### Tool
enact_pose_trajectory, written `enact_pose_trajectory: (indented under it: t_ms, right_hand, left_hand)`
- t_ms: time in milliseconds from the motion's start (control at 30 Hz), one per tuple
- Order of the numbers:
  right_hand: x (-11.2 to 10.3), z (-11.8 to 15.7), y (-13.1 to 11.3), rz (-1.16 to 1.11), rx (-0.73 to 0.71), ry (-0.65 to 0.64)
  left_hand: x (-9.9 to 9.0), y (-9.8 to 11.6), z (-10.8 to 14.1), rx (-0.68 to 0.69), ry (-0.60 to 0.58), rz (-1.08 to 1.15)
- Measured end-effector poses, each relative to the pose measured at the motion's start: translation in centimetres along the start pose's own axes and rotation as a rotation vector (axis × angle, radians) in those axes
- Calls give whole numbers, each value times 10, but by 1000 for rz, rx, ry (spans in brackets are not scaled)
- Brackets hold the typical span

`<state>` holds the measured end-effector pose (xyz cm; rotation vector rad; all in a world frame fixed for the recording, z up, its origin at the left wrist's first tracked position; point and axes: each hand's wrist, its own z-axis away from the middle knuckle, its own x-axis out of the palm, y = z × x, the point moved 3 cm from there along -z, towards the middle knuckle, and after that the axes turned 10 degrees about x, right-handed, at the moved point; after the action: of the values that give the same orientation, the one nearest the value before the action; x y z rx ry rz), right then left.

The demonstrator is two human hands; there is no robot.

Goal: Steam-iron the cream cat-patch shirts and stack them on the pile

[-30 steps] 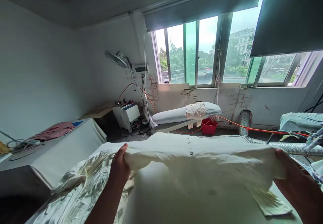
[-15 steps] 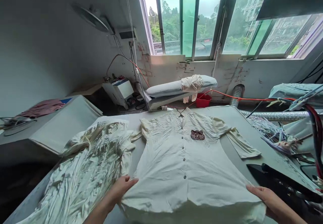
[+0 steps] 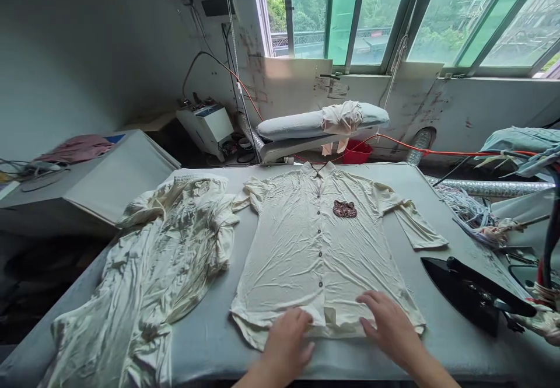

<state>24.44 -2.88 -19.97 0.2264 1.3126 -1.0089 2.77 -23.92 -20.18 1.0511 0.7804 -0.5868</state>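
A cream button-front shirt (image 3: pixel 284 248) lies spread face up, its collar pointing away from me and a dark animal-face patch (image 3: pixel 345 209) on its chest. My left hand (image 3: pixel 286 338) is at the front hem, left of the buttons, with fingers bent over the cloth and the thumb apart from them. To the right of the buttons, my right hand (image 3: pixel 389 324) hovers over or touches the hem with its fingers spread. Neither hand visibly grips the fabric. Small creases run across the shirt body.
Crumpled cream garments (image 3: pixel 161 265) cover the left part of the padded table (image 3: pixel 210 359). A black iron (image 3: pixel 475 294) rests at the right. Beyond the far edge stand a padded sleeve board (image 3: pixel 297 124) with cloth on it and a red bucket (image 3: pixel 357 151).
Both hands have let go of the shirt's sides and moved inward to the hem. The stretched shirt has dropped flat on the table. My view has tilted downward.
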Motion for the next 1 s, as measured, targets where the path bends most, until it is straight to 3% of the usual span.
enact_pose_trajectory:
  t_ms: [67, 167, 200, 233, 267, 333, 400, 433, 500, 567, 633, 733, 800, 867, 933, 967, 1000]
  right_hand:
    - [1, 7, -7, 156, 8, -222]
    - [-2, 30, 8, 252, 152, -658]
    - [-3, 32, 6, 240, 164, -701]
    - [-4, 28, -1, 211, 153, -659]
    - [-2, 19, -14, 168, 127, -536]
    - [12, -4, -48, 64, 88, -244]
    - [39, -21, -80, -17, 65, -93]
    - [55, -25, -91, -47, 38, -77]
    - [81, -24, -103, -84, -62, -162]
    - [88, -18, -97, -148, -167, -238]
    - [73, -18, -70, -235, -141, -158]
    - [28, -24, 7, -240, 168, 62]
    - [-3, -27, 65, -199, 297, 3]
    - [-43, -30, 121, -200, 279, 91]
    - [-86, -33, 171, -205, 268, 333]
    - [-104, -36, 194, -210, 310, 396]
    - [-116, -40, 213, -224, 371, 372]
  left_hand:
    - [22, 19, -5, 54, -112, -66]
    - [27, 23, 3, 103, -390, 9]
    - [25, 24, 6, 104, -468, 78]
    - [21, 26, 5, 87, -474, 131]
    - [18, 28, 0, 60, -401, 149]
    - [15, 33, -16, -1, -87, 71]
    - [19, 36, -31, -75, 178, -38]
    - [23, 34, -37, -109, 235, -35]
    - [28, 27, -43, -153, 276, 70]
    - [29, 19, -41, -126, 256, 168]
    - [27, 13, -37, -62, 164, 158]
    - [23, 10, -38, -23, -42, 86]
    - [17, 15, -52, -47, -202, 132]
    - [3, 29, -82, -41, -296, 210]
    - [-16, 49, -124, 21, -231, 228]
    - [-23, 59, -146, 77, -167, 211]
    - [-25, 68, -167, 154, -112, 175]
